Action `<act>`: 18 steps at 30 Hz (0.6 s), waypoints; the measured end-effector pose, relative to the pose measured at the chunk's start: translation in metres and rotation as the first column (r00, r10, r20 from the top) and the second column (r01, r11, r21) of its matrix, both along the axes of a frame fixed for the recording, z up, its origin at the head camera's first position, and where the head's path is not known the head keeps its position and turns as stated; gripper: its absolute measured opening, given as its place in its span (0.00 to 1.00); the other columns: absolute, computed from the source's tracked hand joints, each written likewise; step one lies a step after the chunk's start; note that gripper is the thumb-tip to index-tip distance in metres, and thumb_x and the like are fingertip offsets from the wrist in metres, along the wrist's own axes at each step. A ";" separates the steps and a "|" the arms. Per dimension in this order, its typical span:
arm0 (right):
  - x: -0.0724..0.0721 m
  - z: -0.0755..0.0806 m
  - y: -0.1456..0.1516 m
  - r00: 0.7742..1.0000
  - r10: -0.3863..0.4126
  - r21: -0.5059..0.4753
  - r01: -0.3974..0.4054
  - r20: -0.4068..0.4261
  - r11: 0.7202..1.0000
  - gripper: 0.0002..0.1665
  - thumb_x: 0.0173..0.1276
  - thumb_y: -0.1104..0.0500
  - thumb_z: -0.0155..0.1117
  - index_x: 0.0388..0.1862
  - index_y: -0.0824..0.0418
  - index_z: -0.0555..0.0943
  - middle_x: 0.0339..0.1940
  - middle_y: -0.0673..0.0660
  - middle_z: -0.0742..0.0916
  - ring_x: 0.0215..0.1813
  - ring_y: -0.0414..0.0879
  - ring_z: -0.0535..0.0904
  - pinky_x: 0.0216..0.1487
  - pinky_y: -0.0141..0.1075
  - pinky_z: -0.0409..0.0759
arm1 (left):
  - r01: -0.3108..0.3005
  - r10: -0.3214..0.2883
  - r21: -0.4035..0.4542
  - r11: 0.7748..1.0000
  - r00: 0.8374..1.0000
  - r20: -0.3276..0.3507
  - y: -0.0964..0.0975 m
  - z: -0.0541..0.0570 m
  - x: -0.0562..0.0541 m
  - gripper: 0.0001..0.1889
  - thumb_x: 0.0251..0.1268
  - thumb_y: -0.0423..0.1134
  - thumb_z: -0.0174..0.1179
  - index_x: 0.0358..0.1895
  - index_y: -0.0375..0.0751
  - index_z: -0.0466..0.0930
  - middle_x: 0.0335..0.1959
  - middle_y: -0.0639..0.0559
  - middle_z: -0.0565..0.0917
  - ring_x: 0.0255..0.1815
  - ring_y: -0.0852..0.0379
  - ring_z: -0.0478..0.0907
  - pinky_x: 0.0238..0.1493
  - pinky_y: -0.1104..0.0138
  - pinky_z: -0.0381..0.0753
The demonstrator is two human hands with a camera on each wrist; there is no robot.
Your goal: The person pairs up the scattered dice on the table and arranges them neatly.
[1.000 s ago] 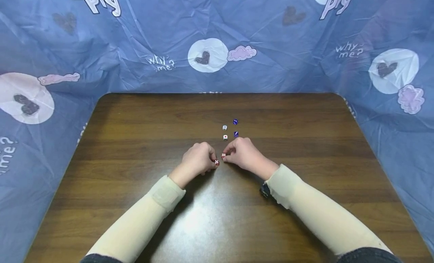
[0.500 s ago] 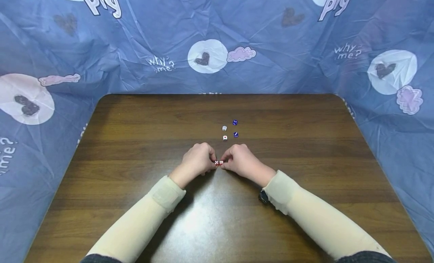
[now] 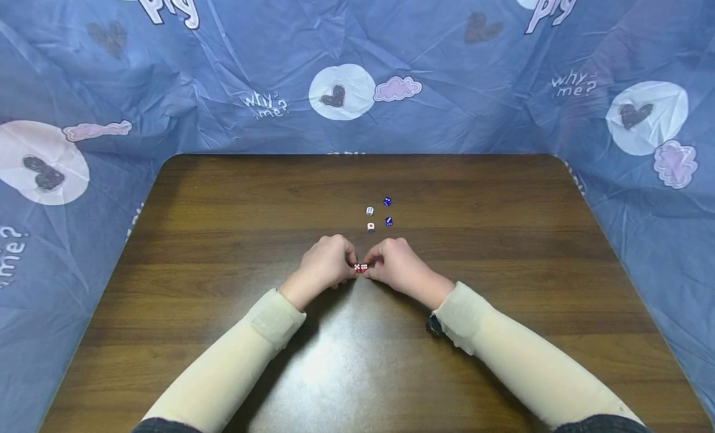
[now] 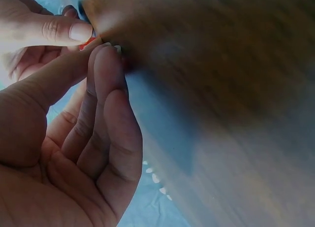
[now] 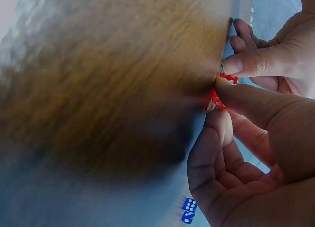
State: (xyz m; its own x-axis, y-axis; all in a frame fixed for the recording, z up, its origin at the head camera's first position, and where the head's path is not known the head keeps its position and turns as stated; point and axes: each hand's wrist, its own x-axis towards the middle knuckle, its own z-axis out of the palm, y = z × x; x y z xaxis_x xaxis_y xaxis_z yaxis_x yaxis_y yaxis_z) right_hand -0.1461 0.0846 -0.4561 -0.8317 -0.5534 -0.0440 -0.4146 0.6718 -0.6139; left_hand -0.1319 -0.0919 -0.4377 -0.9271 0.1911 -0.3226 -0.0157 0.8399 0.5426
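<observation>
Two red dice with white pips sit side by side between my hands in the head view. My left hand (image 3: 328, 260) pinches the left red die (image 3: 357, 268) between thumb and fingers. From the other side, my right hand (image 3: 398, 263) pinches the right red die (image 3: 365, 267). The right wrist view shows the right hand's red die (image 5: 217, 99) low at the tabletop, and the other red die (image 5: 229, 79) under the left thumb. In the left wrist view, fingers cover nearly all of a red die (image 4: 87, 43).
Beyond the hands lie two white dice, a nearer one (image 3: 371, 227) and a farther one (image 3: 370, 211). To their right are two blue dice, one nearer (image 3: 388, 221) and one farther (image 3: 388, 201). The brown wooden table (image 3: 223, 203) meets a blue printed cloth (image 3: 447, 61).
My right hand has moved slightly left and nearer with its red die, which now sits against the left one. The left hand has stayed in place.
</observation>
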 end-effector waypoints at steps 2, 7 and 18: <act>0.000 0.000 0.000 1.000 -0.008 -0.003 0.008 0.009 1.000 0.07 0.58 0.62 0.81 0.36 0.59 0.91 0.17 0.43 0.80 0.22 0.36 0.74 0.27 0.32 0.73 | 0.000 0.000 0.001 1.000 1.000 0.000 0.000 0.000 0.000 0.09 0.53 0.36 0.76 0.23 0.50 0.84 0.14 0.55 0.83 0.11 0.60 0.79 0.22 0.58 0.76; 0.002 0.001 0.000 1.000 -0.023 -0.010 0.023 0.021 1.000 0.08 0.58 0.62 0.81 0.36 0.59 0.91 0.17 0.44 0.81 0.22 0.36 0.74 0.26 0.32 0.73 | 0.007 -0.007 0.003 1.000 1.000 -0.006 0.000 -0.001 0.000 0.09 0.54 0.36 0.76 0.24 0.50 0.85 0.14 0.55 0.83 0.11 0.60 0.79 0.21 0.58 0.76; 0.003 0.002 0.000 0.999 -0.031 -0.010 0.031 0.026 0.999 0.08 0.58 0.62 0.80 0.37 0.59 0.91 0.17 0.45 0.81 0.21 0.35 0.73 0.27 0.32 0.73 | 0.026 -0.026 0.003 1.000 1.000 -0.013 0.000 -0.001 0.000 0.09 0.54 0.37 0.76 0.24 0.52 0.85 0.14 0.57 0.82 0.11 0.60 0.79 0.21 0.59 0.76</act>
